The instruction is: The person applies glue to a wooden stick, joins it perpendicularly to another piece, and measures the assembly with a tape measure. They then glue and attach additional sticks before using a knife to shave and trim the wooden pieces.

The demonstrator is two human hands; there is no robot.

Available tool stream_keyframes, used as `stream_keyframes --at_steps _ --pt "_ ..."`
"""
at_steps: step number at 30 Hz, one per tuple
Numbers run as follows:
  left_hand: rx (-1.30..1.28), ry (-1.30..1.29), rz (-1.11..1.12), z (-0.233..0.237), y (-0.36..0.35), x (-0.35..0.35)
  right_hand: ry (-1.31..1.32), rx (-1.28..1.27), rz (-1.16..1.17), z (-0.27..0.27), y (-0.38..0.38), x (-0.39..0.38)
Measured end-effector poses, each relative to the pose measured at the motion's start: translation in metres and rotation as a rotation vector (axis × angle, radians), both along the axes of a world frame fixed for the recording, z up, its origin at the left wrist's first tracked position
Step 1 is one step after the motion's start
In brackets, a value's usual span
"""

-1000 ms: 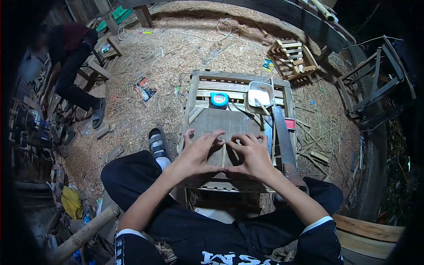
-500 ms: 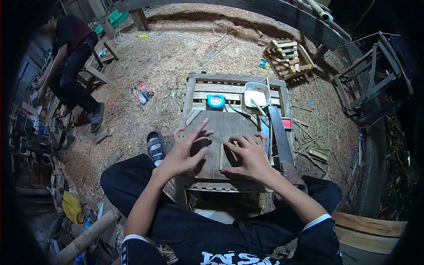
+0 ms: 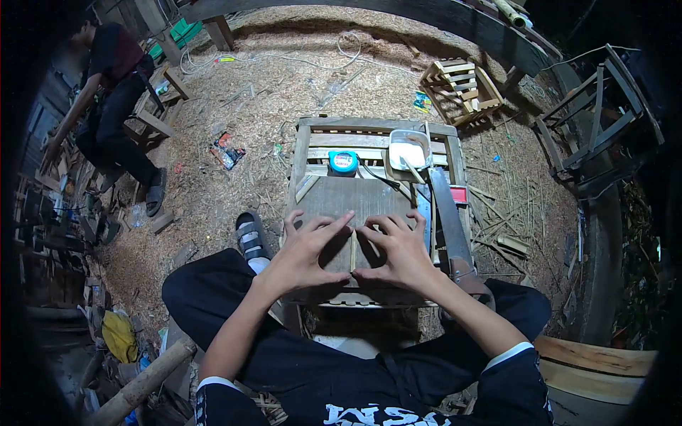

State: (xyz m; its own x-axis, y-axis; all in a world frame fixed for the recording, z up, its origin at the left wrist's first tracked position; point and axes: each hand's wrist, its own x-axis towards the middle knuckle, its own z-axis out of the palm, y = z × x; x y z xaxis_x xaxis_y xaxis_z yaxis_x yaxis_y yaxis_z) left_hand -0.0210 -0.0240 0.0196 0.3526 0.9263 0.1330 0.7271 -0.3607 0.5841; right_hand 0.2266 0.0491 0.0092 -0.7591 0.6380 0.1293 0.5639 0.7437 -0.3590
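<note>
Noted thin wood strip (image 3: 352, 250) flat on worktop (image 3: 334, 199), frame centre, running lengthwise away from body. Flanked by left hand (image 3: 307, 254) & right hand (image 3: 402, 254), one each side, fingertips just beside its far end. Grip, both hands: open, fingers spread flat on worktop, nothing clasped. Further up frame: blue tape measure (image 3: 344, 162) & white tub (image 3: 406, 149). Upper left: another person (image 3: 106, 78), bent over, well apart.

Black trousers (image 3: 298, 369), black top (image 3: 398, 405) with white-edged sleeves (image 3: 513, 353) and white lettering (image 3: 369, 415), grey strapped sandal (image 3: 250, 234).
</note>
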Motion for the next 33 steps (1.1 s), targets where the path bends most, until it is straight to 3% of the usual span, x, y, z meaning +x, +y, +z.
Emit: stream_keyframes --at_steps 33 --pt "0.059 0.075 0.039 -0.0104 0.0066 0.0038 -0.003 -0.032 -0.006 0.0019 -0.0012 -0.001"
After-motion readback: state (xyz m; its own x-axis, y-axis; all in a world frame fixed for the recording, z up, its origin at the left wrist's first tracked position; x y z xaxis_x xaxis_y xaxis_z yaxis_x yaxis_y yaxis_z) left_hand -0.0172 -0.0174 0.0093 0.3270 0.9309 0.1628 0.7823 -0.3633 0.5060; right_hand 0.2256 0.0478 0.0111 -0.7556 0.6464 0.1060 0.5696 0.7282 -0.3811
